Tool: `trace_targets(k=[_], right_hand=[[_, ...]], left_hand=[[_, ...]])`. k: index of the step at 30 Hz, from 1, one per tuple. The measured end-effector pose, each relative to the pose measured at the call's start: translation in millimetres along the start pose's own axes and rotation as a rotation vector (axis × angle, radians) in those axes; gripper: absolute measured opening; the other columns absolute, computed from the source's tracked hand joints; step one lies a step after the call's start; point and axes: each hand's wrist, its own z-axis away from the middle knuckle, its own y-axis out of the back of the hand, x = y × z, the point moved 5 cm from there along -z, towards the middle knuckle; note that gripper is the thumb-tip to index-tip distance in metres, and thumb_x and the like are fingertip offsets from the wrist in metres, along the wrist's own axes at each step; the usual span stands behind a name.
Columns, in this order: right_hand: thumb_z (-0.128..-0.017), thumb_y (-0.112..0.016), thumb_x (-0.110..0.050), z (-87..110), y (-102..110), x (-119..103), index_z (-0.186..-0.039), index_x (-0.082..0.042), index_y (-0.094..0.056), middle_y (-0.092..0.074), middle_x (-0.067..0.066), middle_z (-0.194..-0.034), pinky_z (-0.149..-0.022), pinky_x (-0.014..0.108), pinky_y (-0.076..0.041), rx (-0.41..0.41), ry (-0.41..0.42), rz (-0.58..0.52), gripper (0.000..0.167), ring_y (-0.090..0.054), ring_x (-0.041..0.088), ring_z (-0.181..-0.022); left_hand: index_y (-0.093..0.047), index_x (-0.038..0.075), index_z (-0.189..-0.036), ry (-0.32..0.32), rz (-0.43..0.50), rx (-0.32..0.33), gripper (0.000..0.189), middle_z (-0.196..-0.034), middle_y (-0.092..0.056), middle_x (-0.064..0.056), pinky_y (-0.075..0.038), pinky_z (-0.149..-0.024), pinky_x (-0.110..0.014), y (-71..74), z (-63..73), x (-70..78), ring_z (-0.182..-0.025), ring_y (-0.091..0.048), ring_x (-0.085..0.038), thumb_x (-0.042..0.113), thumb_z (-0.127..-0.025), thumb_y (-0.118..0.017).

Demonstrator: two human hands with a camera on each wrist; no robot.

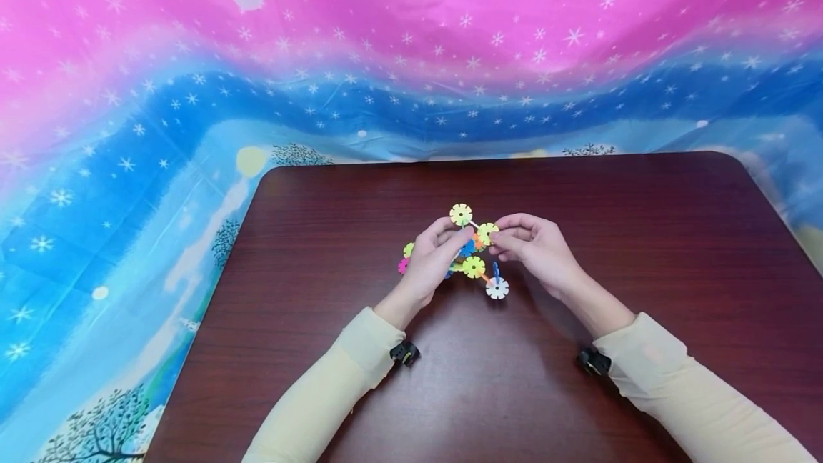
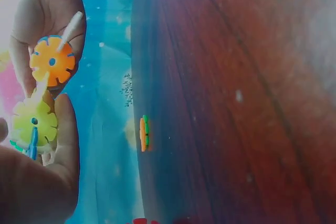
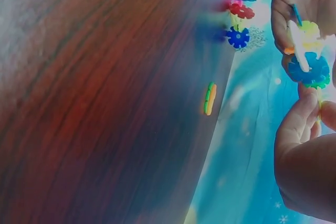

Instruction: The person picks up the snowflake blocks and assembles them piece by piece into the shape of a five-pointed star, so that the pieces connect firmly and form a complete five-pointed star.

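Interlocking flower-shaped plastic discs in several colours are joined into a linked piece between both hands over the table. My left hand [image 1: 429,259] grips the piece, with its thumb near a blue disc [image 1: 466,247] and a yellow disc [image 1: 460,214] above. My right hand [image 1: 540,249] pinches a yellow disc [image 1: 488,234] at the piece's right side. In the left wrist view an orange disc [image 2: 52,62] shows near the right palm, with a white disc [image 2: 71,29] edge-on in it. Below the hands, a white disc [image 1: 497,288] has a blue one beside it. My left hand hides part of the piece.
The dark wooden table [image 1: 308,234] ends at a snowflake-printed cloth [image 1: 360,91]. An orange and green disc pair [image 3: 210,98] lies near the edge in the right wrist view. A cluster with a dark blue disc [image 3: 238,37] and a red disc [image 3: 242,11] shows above it.
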Motion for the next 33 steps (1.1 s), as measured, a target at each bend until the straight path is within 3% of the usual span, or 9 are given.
trace_targets(k=[4, 10, 15, 23, 27, 33], right_hand=[[-0.099, -0.069, -0.006, 1.3, -2, 0, -0.121, 0.009, -0.058, -0.075, 0.008, -0.095, -0.077, 0.031, -0.061, 0.004, 0.003, 0.017, 0.029, -0.074, 0.016, -0.084], [-0.097, -0.071, -0.003, 3.5, -3, -1, -0.119, 0.012, -0.06, -0.075, 0.01, -0.094, -0.079, 0.032, -0.062, 0.025, 0.026, 0.027, 0.029, -0.075, 0.019, -0.083], [-0.097, -0.069, 0.003, 5.1, -3, -2, -0.117, 0.016, -0.059, -0.074, 0.01, -0.091, -0.08, 0.032, -0.061, 0.028, 0.04, 0.019, 0.027, -0.075, 0.017, -0.081], [-0.098, -0.068, 0.003, 8.0, -4, 0, -0.119, 0.016, -0.057, -0.073, 0.009, -0.089, -0.078, 0.029, -0.061, 0.038, 0.012, -0.009, 0.027, -0.074, 0.014, -0.079], [-0.098, -0.07, -0.002, 7.7, -5, 0, -0.119, 0.014, -0.058, -0.075, 0.009, -0.092, -0.079, 0.031, -0.061, 0.028, 0.006, -0.015, 0.029, -0.075, 0.016, -0.081], [-0.101, -0.069, -0.013, 3.6, -6, 3, -0.123, 0.012, -0.059, -0.076, 0.009, -0.1, -0.082, 0.037, -0.062, -0.031, -0.011, 0.029, 0.035, -0.076, 0.021, -0.086]], left_hand=[[-0.066, 0.007, -0.11, -0.047, -0.07, 0.032, 0.029, -0.09, -0.072, -0.004, -0.051, -0.067, -0.025, 0.2, -2.1, 1.3, -0.074, -0.061, -0.012, 0.035, -0.102, -0.068], [-0.063, 0.01, -0.093, -0.079, -0.106, 0.049, 0.03, -0.073, -0.061, 0.001, -0.043, -0.057, -0.025, 0.6, -2.4, 1.8, -0.061, -0.051, -0.013, 0.038, -0.101, -0.07], [-0.065, 0.009, -0.094, -0.075, -0.107, 0.04, 0.029, -0.074, -0.063, -0.001, -0.045, -0.059, -0.025, 0.0, -1.0, 2.9, -0.063, -0.055, -0.013, 0.037, -0.1, -0.071], [-0.07, 0.002, -0.106, -0.043, 0.016, 0.006, 0.025, -0.083, -0.069, -0.001, -0.053, -0.064, -0.023, -6.8, 0.1, -1.4, -0.068, -0.063, -0.01, 0.027, -0.101, -0.07], [-0.071, 0.004, -0.106, -0.036, -0.004, 0.029, 0.028, -0.084, -0.071, -0.002, -0.053, -0.063, -0.023, -4.7, -0.7, -1.9, -0.068, -0.064, -0.01, 0.031, -0.1, -0.071], [-0.072, 0.005, -0.096, 0.028, -0.056, 0.081, 0.029, -0.072, -0.067, 0.002, -0.047, -0.06, -0.024, 5.0, -0.4, -1.3, -0.062, -0.058, -0.011, 0.034, -0.099, -0.072]])
